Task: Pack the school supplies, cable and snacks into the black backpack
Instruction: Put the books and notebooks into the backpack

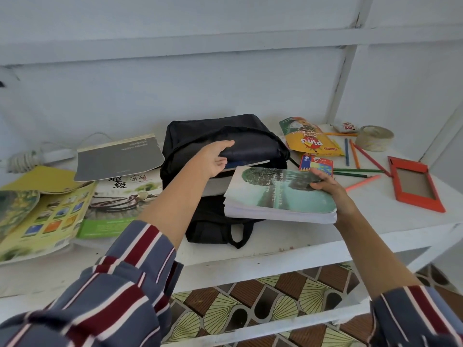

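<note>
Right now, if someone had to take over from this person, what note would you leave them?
Left hand holds open the flap of the black backpack. Right hand grips a tree-cover book at the opening, not yet in.
Done: one book edge shows inside.
Left: that book; stacked books and white cable on the left; snack pouches, pencil box and loose pencils on the right.

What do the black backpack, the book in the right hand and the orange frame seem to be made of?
Black backpack: likely woven synthetic fabric, matte; it folds softly.
Book: paper, glossy printed cover; white page edges show.
Orange frame: probably painted wood or plastic; flat, stiff, brown card-like backing.
</note>
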